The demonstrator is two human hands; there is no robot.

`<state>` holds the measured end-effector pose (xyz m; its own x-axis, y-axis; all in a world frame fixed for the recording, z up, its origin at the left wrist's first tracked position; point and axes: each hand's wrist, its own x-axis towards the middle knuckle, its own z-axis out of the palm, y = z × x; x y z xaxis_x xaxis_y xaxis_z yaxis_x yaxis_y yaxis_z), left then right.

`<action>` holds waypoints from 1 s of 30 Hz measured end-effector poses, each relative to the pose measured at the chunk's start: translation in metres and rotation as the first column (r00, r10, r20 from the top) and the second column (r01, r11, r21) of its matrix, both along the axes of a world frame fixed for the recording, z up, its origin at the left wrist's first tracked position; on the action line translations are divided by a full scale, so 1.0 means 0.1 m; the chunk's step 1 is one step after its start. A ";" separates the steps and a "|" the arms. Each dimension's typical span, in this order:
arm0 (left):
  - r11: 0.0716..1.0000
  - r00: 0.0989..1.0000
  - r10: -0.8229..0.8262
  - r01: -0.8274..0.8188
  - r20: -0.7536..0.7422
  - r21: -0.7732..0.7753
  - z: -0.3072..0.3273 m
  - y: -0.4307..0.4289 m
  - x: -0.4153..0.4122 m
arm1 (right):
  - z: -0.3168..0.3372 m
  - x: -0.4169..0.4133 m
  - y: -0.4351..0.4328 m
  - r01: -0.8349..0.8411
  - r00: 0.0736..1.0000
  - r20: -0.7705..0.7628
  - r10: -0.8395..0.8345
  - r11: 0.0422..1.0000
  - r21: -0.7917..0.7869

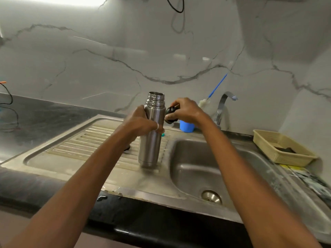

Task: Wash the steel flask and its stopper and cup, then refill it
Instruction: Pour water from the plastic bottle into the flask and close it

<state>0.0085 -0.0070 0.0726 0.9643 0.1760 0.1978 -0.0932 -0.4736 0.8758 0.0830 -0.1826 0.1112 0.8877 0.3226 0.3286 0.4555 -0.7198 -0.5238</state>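
The steel flask (151, 138) stands upright on the ribbed draining board (75, 145), its threaded mouth uncovered. My left hand (141, 122) grips the flask's upper body from the left. My right hand (186, 109) holds the black stopper (171, 114) just right of the flask's neck, apart from the mouth. A dark object (127, 148) lies on the board behind my left forearm, mostly hidden.
The steel sink basin (195, 169) with its drain lies right of the flask. A tap (223, 108) rises behind it, beside a blue container (186, 126) and a blue-handled bottle brush (213, 94). A beige basket (281, 148) sits at the right. Black counter extends left.
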 end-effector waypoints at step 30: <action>0.991 1.000 -0.012 0.008 0.027 0.130 -1.08 -1.74 0.42 | 0.14 -0.13 -1.32 -0.099 0.978 -0.204 0.038 0.950 -0.297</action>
